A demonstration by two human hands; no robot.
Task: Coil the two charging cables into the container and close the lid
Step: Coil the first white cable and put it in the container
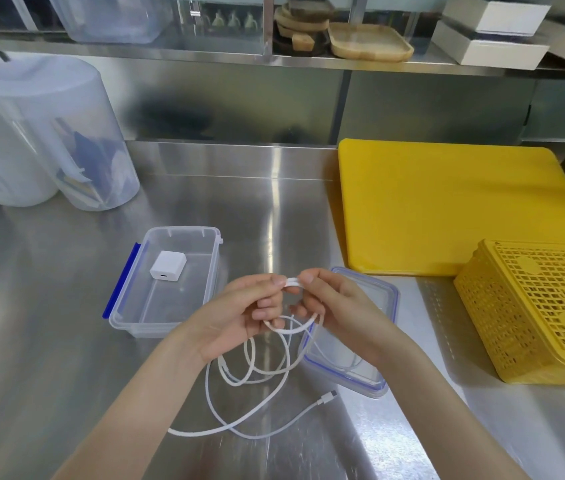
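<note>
White cable (250, 415) sprawls in loose loops on the steel counter (49, 341) right at the front, one plug end lying free beside the lid. Over on the left, the clear container (125, 306) sits open, blue latch on its left side, with a white charger block (168, 265) resting inside. Centre now: left hand (239, 317), fingers curled, pinches the cable's top loop, and right hand (340, 313) pinches the same bit just beside it, thumbs nearly touching. A small coil hangs between them, the rest trailing down to the counter. Under the right hand lies the clear lid (371, 375), blue-edged, flat on the steel. Further right, a yellow cutting board (447, 209) and an upturned yellow basket (533, 313).
</note>
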